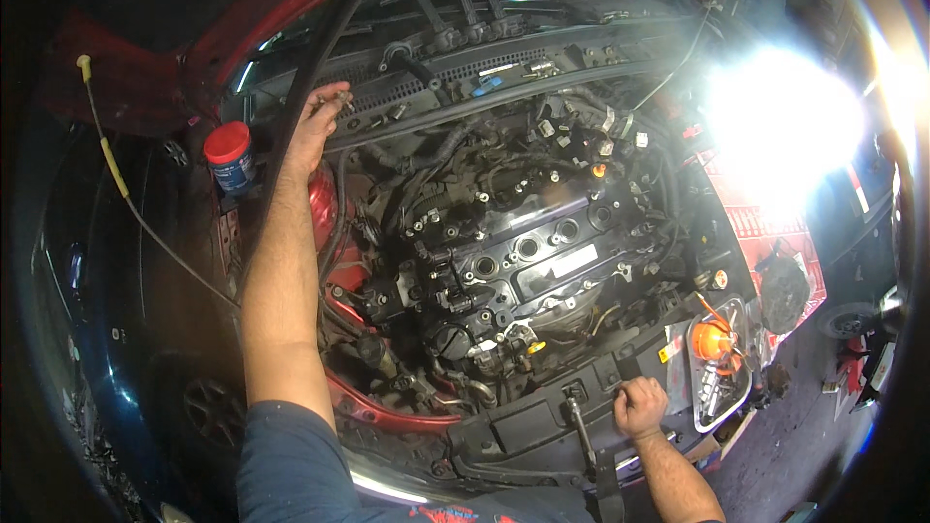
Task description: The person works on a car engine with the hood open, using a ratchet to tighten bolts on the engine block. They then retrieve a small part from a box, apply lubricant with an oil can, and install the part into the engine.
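Observation:
My left hand (318,128) is raised at the far left of the engine bay, over the cowl edge. Its fingers pinch together around something small, too blurred to name. Close by stands a blue tub with a red lid (229,157). My right hand (642,408) is curled into a fist on the black front panel (513,423); whatever lies inside its fingers is hidden. To its left a metal ratchet (580,429) rests on the panel. Between my hands sits the engine with its black valve cover (542,244), where several round holes stand uncovered.
A tray (741,397) holding an orange funnel (712,341) lies right of the front panel. A glaring work lamp (785,126) shines at the right. Small parts and a blue item (487,86) lie along the cowl. A dark bar (325,34) slants past my left arm.

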Tool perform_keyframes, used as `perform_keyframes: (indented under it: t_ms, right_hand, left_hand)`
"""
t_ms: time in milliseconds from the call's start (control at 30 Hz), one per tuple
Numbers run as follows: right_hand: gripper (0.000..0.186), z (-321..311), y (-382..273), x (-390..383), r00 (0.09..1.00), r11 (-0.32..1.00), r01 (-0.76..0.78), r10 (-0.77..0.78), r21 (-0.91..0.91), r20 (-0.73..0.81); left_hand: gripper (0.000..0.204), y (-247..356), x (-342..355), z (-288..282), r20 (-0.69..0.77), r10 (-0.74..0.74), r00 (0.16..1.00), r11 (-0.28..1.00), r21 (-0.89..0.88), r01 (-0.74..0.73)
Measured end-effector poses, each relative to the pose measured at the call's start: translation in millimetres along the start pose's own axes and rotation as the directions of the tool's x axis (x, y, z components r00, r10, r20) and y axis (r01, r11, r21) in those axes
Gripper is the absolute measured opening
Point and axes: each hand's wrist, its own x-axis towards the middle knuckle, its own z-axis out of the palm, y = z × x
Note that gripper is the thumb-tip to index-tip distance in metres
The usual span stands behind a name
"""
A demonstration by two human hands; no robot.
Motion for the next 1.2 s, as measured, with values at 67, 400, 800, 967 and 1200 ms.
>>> perform_keyframes:
  t_ms: [67,400,800,967,1200]
  right_hand:
    - [0.010,1.4,1.7,1.7,0.999,0.999,-0.032,0.032,-0.004,0.025]
    - [0.009,2.4,2.6,3.4,1.000,1.000,0.013,-0.013,0.011,-0.006]
    - [0.009,1.4,2.3,4.0,1.000,1.000,0.012,-0.012,0.007,-0.018]
    - [0.008,0.9,0.8,4.5,1.000,1.000,-0.002,0.002,0.005,-0.020]
    - [0.008,2.1,2.1,3.8,0.999,1.000,0.024,-0.024,-0.002,-0.036]
  left_hand:
    - [0.029,1.6,1.5,1.7,-0.027,0.018,0.999,0.992,0.126,-0.015]
    - [0.033,3.6,3.1,-2.1,0.055,-0.008,0.998,0.936,0.352,-0.012]
    - [0.032,-0.4,11.0,-0.2,-0.075,-0.055,0.996,0.920,0.383,0.079]
    - [0.032,10.8,4.8,2.6,-0.103,-0.101,0.989,0.899,0.416,0.136]
    - [0.033,-5.8,12.0,3.3,-0.058,0.002,0.998,0.817,0.576,0.032]
